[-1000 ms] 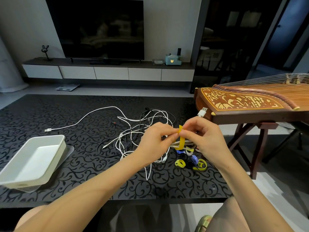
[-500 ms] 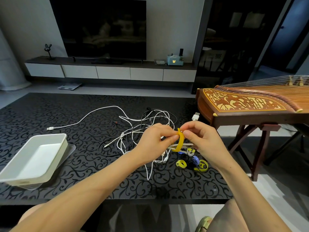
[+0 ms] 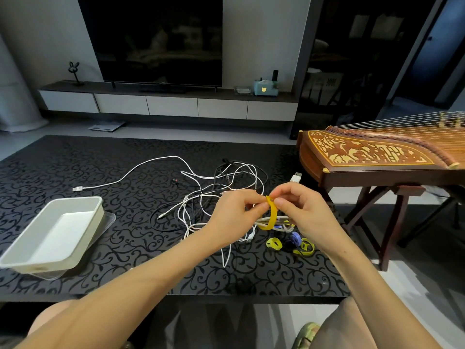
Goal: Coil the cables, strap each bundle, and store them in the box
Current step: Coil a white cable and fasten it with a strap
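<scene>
The yellow strap (image 3: 272, 214) now loops lower around the coiled white cable (image 3: 273, 220) at frame centre, its soft, light end pinched between left hand (image 3: 235, 217) and right hand (image 3: 304, 215).

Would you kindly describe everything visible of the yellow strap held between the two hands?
The yellow strap is a narrow, flexible band, seemingly fabric, hanging in a downward curve. The left hand and right hand both pinch its upper end; its lower end seems to hook under a white cable bundle, above the table.
</scene>
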Tool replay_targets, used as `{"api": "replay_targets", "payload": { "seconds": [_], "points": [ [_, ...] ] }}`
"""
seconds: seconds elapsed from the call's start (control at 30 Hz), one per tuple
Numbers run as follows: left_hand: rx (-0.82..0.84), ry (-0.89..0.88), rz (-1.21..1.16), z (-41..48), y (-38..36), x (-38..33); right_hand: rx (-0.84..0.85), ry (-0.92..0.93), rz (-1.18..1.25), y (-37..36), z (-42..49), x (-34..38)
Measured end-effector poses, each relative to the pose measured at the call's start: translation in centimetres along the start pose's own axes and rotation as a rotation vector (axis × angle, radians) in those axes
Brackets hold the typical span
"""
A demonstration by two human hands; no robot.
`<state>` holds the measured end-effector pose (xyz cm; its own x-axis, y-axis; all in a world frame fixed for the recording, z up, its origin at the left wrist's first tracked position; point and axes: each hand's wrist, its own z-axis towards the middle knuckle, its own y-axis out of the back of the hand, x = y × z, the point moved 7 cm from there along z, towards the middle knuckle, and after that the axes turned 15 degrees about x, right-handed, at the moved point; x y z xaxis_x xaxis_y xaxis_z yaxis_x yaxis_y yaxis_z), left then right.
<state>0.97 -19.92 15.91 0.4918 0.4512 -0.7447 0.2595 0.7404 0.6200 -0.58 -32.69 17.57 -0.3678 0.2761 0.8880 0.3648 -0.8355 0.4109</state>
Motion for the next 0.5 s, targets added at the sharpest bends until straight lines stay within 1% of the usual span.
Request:
{"api": "replay_targets", "payload": {
  "seconds": [0.07,0.13,0.27,0.4,0.5],
  "points": [
    [-0.005,0.048,-0.058,-0.04,-0.1,0.39,-0.01,0.0,-0.01,0.13,-0.03,-0.1],
    [0.0,0.07,-0.061,-0.01,-0.16,0.59,-0.025,-0.006,-0.011,0.23,-0.1,-0.27],
    [-0.01,0.074,-0.033,-0.12,-0.06,0.65,-0.028,-0.023,-0.061,0.13,-0.01,-0.36],
    [-0.052,0.06,0.042,-0.41,-0.01,0.34,-0.017,-0.047,-0.194,0.02,0.21,-0.65],
    [-0.035,0.034,0.066,-0.5,-0.11,0.2,-0.025,-0.038,-0.186,0.05,0.17,-0.53]
  ]
}}
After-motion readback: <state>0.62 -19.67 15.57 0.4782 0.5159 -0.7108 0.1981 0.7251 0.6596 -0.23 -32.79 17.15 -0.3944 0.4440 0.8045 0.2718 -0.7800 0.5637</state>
